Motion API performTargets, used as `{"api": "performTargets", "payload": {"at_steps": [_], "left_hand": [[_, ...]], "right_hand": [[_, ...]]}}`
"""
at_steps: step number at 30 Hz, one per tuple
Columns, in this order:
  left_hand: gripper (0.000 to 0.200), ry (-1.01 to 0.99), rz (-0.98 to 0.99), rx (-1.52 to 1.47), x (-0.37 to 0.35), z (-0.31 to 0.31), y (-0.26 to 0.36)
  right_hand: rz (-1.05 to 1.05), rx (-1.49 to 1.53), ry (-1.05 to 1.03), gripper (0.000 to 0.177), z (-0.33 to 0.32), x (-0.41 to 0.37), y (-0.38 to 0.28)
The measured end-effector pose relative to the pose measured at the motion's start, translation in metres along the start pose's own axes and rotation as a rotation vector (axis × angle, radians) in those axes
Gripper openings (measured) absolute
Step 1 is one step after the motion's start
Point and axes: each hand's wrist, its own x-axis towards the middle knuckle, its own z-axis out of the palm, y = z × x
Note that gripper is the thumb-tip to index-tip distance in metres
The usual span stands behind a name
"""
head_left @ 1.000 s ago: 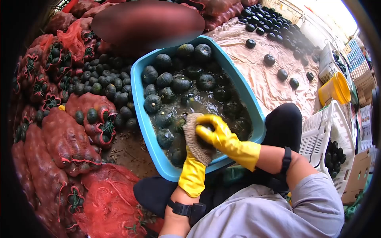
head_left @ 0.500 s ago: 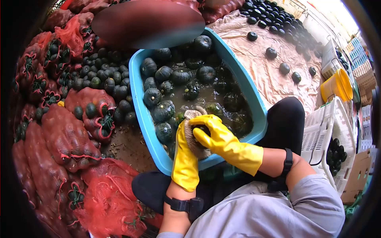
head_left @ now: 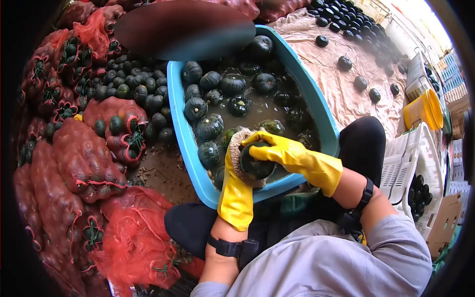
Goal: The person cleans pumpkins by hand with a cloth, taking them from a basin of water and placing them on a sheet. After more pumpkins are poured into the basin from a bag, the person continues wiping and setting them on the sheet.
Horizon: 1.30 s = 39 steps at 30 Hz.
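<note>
Over the near end of a blue tub (head_left: 192, 171) of murky water, a dark green squash (head_left: 257, 162) is held between my yellow-gloved hands. My left hand (head_left: 235, 195) presses a brown, rough cloth (head_left: 236, 154) around the squash's left side; its fingers are mostly hidden behind the cloth. From the right, my right hand (head_left: 284, 152) grips the top of the squash with curled fingers. Several wet squashes (head_left: 209, 126) float in the tub beyond my hands.
Red mesh sacks (head_left: 81, 161) of squashes and a loose pile of squashes (head_left: 140, 93) lie at the left. Squashes (head_left: 345, 63) rest on a pinkish sheet (head_left: 316, 64) at the upper right. A yellow bucket (head_left: 423, 109) and white crates (head_left: 399, 157) stand at the right.
The squash now shows more of its dark side, and the cloth sits further to its left. My right hand has shifted slightly right and its fingers have moved over the squash.
</note>
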Motion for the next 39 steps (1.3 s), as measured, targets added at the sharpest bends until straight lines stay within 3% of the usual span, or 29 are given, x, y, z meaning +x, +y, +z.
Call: {"api": "performTargets", "payload": {"at_steps": [2,4,5,6,7,9,10,11,13,14,15,16,18,19,20,22,23,24,26,27,28,30,32,35,36,38,39], "left_hand": [[0.073,0.046,-0.052,0.004,-0.007,0.006,-0.014],[0.058,0.286,0.108,0.024,-0.003,0.007,-0.034],[0.050,0.406,0.183,0.047,0.000,0.010,-0.035],[0.045,0.451,0.088,-0.320,0.001,0.014,-0.036],[0.041,0.489,-0.008,-0.688,0.001,0.015,-0.036],[0.038,0.355,-0.085,-0.587,-0.003,0.001,-0.012],[0.037,0.248,-0.173,-0.705,-0.002,-0.004,-0.001],[0.035,0.181,-0.069,-0.462,-0.003,-0.009,-0.005],[0.031,0.136,0.164,0.030,-0.005,-0.018,-0.014],[0.033,0.066,-0.121,-0.683,0.007,-0.024,-0.045],[0.040,0.032,-0.253,-0.691,0.001,-0.004,0.003],[0.041,0.166,-0.214,-0.774,0.002,0.003,-0.001],[0.044,0.441,-0.131,-0.940,0.001,0.020,-0.016],[0.041,0.488,-0.120,-0.905,0.001,0.025,-0.020],[0.038,0.534,-0.112,-0.866,0.001,0.028,-0.022],[0.032,0.626,-0.093,-0.782,0.000,0.028,-0.023],[0.038,0.610,-0.071,-0.866,-0.001,0.025,-0.018],[0.039,0.653,-0.106,-0.689,-0.003,0.024,-0.011],[0.040,0.517,-0.100,-0.576,-0.001,0.002,-0.010],[0.039,0.440,-0.118,-0.600,-0.004,-0.001,-0.005],[0.044,0.398,-0.259,-0.763,0.002,0.002,0.006],[0.045,0.166,-0.224,-0.614,0.005,-0.016,-0.026],[0.040,0.212,-0.136,-0.580,0.007,-0.009,-0.038],[0.033,0.362,-0.097,-0.620,0.006,0.009,-0.037],[0.032,0.410,-0.093,-0.643,0.004,0.017,-0.032],[0.031,0.558,-0.139,-0.628,0.010,0.011,-0.039],[0.032,0.617,-0.158,-0.591,0.010,0.010,-0.025]], "right_hand": [[-0.166,0.381,0.210,0.047,0.023,0.012,0.039],[-0.196,0.548,0.387,0.044,0.030,0.020,0.057],[-0.176,0.401,0.409,0.047,0.032,0.023,0.058],[-0.155,0.255,0.430,0.050,0.034,0.026,0.059],[-0.256,-0.168,0.401,0.057,0.023,0.018,0.058],[-0.311,-0.314,0.218,0.062,0.012,0.010,0.025],[-0.330,-0.391,0.157,0.063,0.007,0.006,0.009],[-0.265,-0.572,0.069,0.054,0.002,0.002,-0.008],[-0.408,-0.394,-0.040,0.050,-0.005,0.002,0.017],[-0.501,-0.208,-0.006,0.043,0.002,0.006,0.032],[-0.605,-0.022,0.011,0.038,0.009,0.010,0.046],[-0.714,0.145,0.015,0.036,0.015,0.014,0.060],[-0.452,-0.038,0.381,0.036,0.036,0.014,0.061],[-0.139,0.396,0.447,0.042,0.039,0.017,0.057],[-0.243,0.115,0.565,0.053,0.041,0.026,0.063],[-0.364,-0.247,0.479,0.064,0.034,0.022,0.075],[-0.292,-0.318,0.403,0.070,0.032,0.016,0.061],[-0.300,-0.399,0.321,0.071,0.027,0.011,0.047],[-0.316,-0.554,0.164,0.074,0.015,0.002,0.015],[-0.211,-0.614,0.052,0.077,0.010,-0.005,-0.006],[-0.131,-0.423,0.016,0.074,0.008,-0.006,-0.006],[0.025,-0.045,-0.060,0.068,0.005,-0.007,-0.004],[-0.058,0.663,0.024,0.053,0.026,0.002,0.039],[-0.146,0.392,0.376,0.051,0.038,0.014,0.051],[-0.173,0.341,0.418,0.057,0.039,0.016,0.056],[-0.357,-0.338,0.520,0.066,0.038,0.016,0.067],[-0.305,-0.288,0.461,0.070,0.041,0.011,0.061]]}}
